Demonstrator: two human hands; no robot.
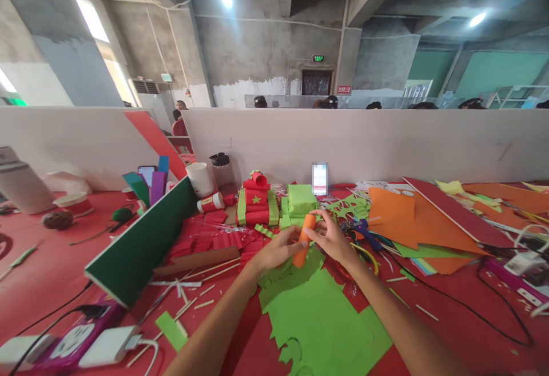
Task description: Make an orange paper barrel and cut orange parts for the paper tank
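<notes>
An orange paper tube [301, 253] is held tilted between both hands, above a cut sheet of green paper [321, 313]. My left hand [278, 247] grips its lower left side, with the thumb across it. On the upper right, my right hand [332, 236] has its fingers around the tube's top end. Behind the hands stands a red and green paper tank model [256, 200] with a yellow star. Beside it sits a green paper block [301, 199].
A green board [141, 239] leans at left, with red paper pieces [201, 239] beside it. A blue glue gun [364, 230] and orange sheets [394, 216] lie at right. Paper cups [199, 179], a phone [319, 179] and power strips [77, 330] are around. A white partition [364, 142] crosses the back.
</notes>
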